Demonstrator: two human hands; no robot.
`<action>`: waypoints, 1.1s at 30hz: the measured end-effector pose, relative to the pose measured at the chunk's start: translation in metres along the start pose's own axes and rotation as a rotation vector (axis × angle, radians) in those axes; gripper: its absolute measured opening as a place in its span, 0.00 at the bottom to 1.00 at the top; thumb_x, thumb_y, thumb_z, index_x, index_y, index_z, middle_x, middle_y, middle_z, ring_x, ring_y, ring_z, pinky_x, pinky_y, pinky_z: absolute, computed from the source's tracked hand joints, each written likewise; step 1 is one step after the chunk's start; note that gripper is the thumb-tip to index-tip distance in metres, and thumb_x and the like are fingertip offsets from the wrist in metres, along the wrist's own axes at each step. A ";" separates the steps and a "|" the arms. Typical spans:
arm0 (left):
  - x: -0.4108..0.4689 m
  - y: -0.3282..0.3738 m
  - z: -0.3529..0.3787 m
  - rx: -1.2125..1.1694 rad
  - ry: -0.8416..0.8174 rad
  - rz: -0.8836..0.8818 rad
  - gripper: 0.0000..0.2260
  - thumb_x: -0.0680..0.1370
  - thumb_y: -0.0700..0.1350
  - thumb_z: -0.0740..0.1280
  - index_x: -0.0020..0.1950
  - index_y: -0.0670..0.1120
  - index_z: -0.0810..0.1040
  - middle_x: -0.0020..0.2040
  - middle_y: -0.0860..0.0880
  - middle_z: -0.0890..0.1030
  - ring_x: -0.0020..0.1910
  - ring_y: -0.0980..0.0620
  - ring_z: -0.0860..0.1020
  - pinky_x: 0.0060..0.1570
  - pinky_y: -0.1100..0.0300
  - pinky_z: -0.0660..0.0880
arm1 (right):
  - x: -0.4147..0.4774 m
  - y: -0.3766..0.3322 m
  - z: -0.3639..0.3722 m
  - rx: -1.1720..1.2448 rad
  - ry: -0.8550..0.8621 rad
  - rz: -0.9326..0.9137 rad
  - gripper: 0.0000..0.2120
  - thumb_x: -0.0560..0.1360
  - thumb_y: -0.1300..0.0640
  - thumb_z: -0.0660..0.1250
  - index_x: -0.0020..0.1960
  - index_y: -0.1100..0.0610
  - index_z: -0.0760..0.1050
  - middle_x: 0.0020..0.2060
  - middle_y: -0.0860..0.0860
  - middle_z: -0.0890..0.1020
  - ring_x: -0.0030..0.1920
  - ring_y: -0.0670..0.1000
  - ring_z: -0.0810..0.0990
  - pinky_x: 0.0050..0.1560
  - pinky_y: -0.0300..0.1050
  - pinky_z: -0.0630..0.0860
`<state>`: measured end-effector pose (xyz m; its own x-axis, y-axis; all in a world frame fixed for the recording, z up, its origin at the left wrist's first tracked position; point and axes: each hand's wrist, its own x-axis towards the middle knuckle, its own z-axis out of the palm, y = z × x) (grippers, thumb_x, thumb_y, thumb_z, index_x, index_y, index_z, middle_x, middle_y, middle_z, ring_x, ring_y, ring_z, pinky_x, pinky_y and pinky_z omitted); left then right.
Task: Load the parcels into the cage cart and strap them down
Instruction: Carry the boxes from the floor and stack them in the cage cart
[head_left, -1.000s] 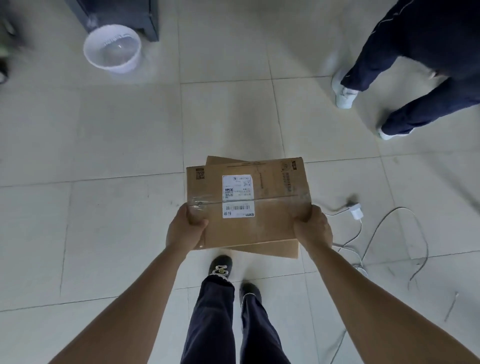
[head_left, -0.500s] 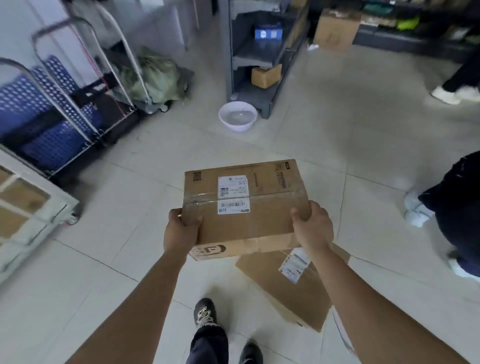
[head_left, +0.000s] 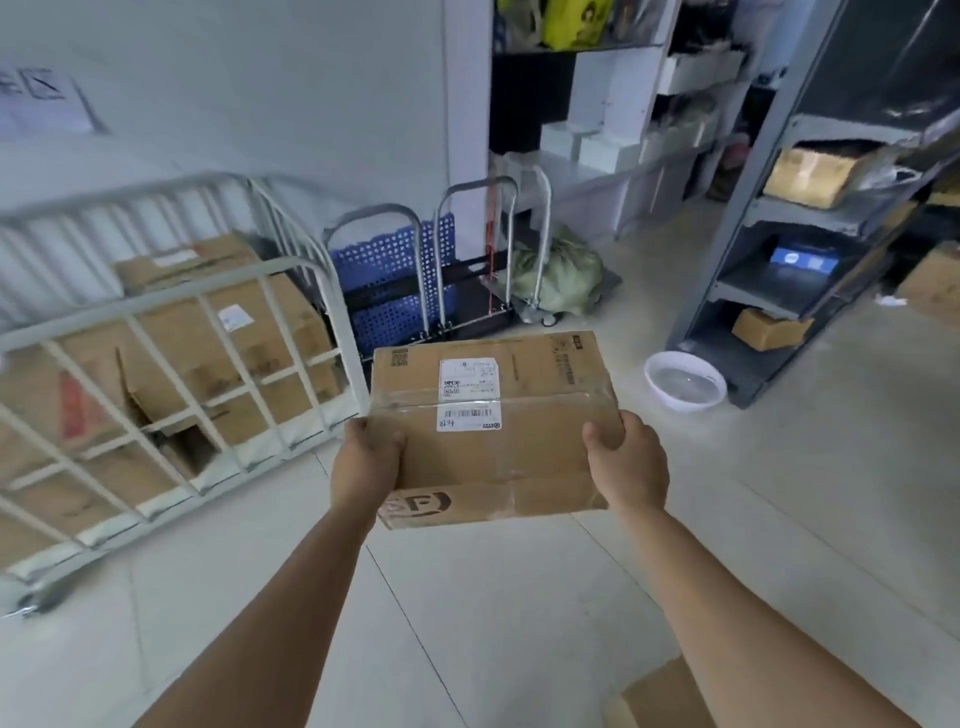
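I carry a brown cardboard parcel (head_left: 493, 415) with a white shipping label and clear tape, held level in front of me above the floor. My left hand (head_left: 366, 462) grips its near left corner and my right hand (head_left: 626, 465) grips its near right corner, thumbs on top. The grey metal cage cart (head_left: 218, 338) stands at the left, with several cardboard boxes (head_left: 208, 332) stacked inside behind its bars. The parcel is to the right of the cart and apart from it.
Folded hand trolleys (head_left: 400, 270) and a green sack (head_left: 561, 275) stand against the wall behind the cart. A white basin (head_left: 684, 382) sits on the floor beside grey shelving (head_left: 779, 249) at right. Another flat cardboard parcel (head_left: 660, 696) lies on the floor at the bottom right.
The view has swung up and to the left with the parcel held the same way in both hands. The cage cart is now in full view at left; the other person is out of view.
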<state>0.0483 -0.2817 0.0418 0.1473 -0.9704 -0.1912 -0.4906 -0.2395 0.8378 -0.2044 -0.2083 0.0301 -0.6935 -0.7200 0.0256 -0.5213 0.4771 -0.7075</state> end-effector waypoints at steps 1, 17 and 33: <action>0.011 -0.001 -0.016 -0.005 0.027 -0.006 0.22 0.79 0.48 0.63 0.71 0.45 0.65 0.61 0.43 0.77 0.55 0.41 0.76 0.53 0.48 0.75 | 0.002 -0.019 0.011 0.005 -0.012 -0.024 0.20 0.75 0.42 0.62 0.60 0.54 0.74 0.51 0.54 0.79 0.52 0.57 0.79 0.53 0.57 0.78; 0.169 -0.030 -0.206 -0.140 0.333 -0.079 0.25 0.79 0.50 0.64 0.74 0.46 0.62 0.66 0.45 0.74 0.59 0.43 0.75 0.52 0.51 0.74 | 0.027 -0.259 0.184 0.069 -0.171 -0.311 0.18 0.77 0.45 0.63 0.60 0.55 0.74 0.54 0.53 0.78 0.53 0.57 0.77 0.52 0.51 0.76; 0.315 -0.039 -0.314 -0.200 0.632 -0.212 0.26 0.79 0.51 0.65 0.74 0.45 0.62 0.69 0.46 0.71 0.64 0.43 0.72 0.62 0.47 0.71 | 0.093 -0.454 0.337 0.103 -0.356 -0.608 0.16 0.77 0.44 0.63 0.58 0.54 0.75 0.50 0.49 0.78 0.47 0.52 0.78 0.42 0.45 0.74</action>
<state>0.3837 -0.5690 0.1095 0.7241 -0.6852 -0.0778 -0.2368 -0.3530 0.9051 0.1350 -0.6617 0.1153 -0.0814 -0.9728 0.2170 -0.7022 -0.0985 -0.7052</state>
